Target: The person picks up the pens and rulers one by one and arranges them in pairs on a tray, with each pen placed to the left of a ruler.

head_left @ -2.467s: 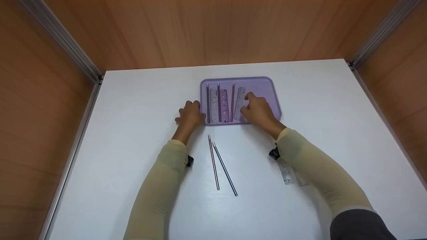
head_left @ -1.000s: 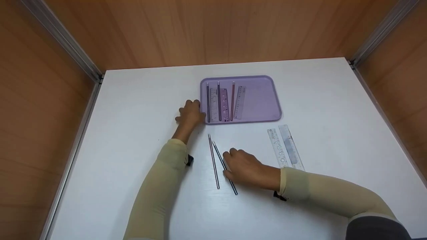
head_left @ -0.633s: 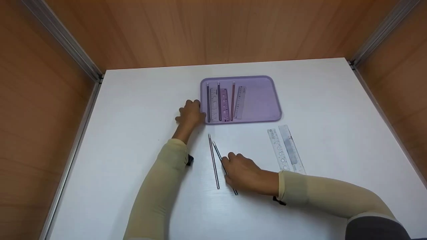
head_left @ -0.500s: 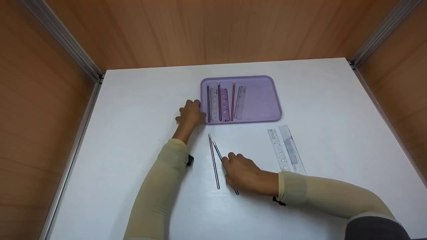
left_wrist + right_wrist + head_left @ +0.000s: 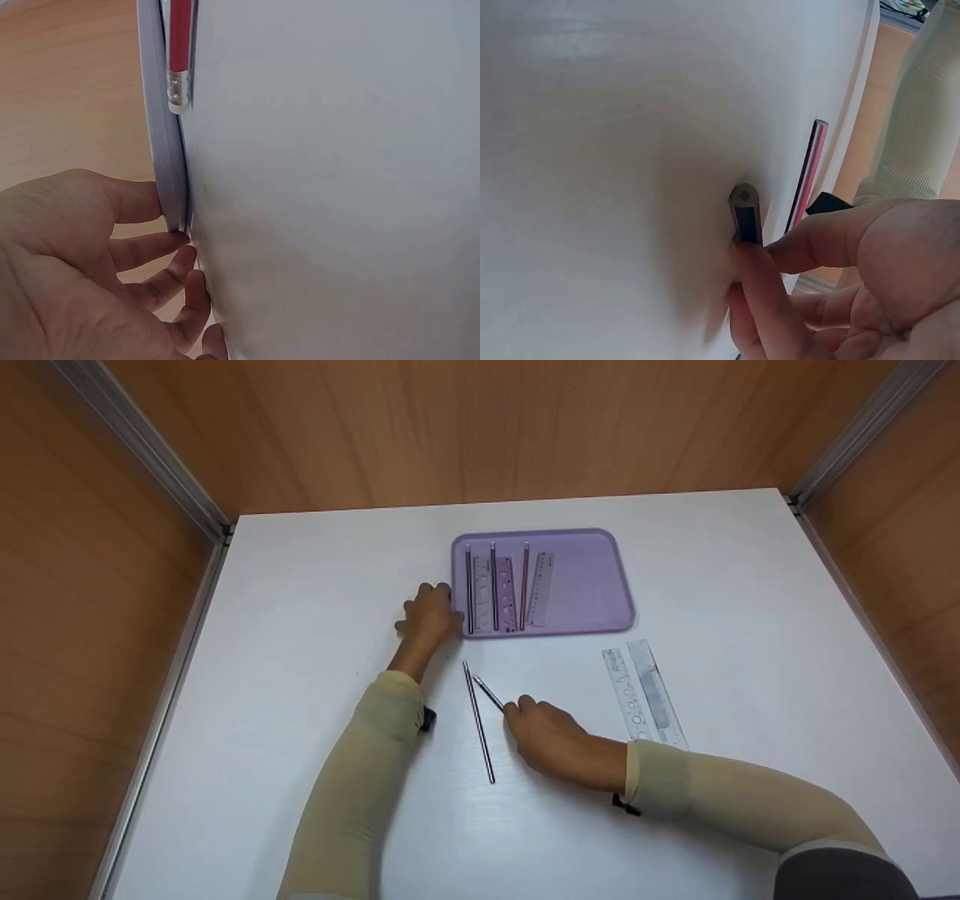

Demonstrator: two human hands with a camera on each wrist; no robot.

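Observation:
A purple tray [image 5: 592,585] sits at mid-table with three pencils and three rulers laid side by side in its left half. My left hand [image 5: 439,607] holds the tray's near left corner; in the left wrist view its thumb and fingers [image 5: 161,247] pinch the tray's edge [image 5: 166,157], beside a red pencil [image 5: 178,52]. My right hand [image 5: 519,711] grips a dark pencil [image 5: 487,694] in front of the tray, its far tip sticking out past the fingers. The right wrist view shows that pencil's end [image 5: 745,214] pinched between my fingertips. A second pencil [image 5: 478,727] lies just to its left on the table.
Two clear rulers [image 5: 643,694] lie side by side on the white table [image 5: 300,585], right of my right hand. Wooden walls with metal rails close in the table on the left, back and right.
My right hand left the tray, came down to the two loose pencils and took hold of the right one, raising and turning it. The left pencil shifted slightly. The left hand stayed put.

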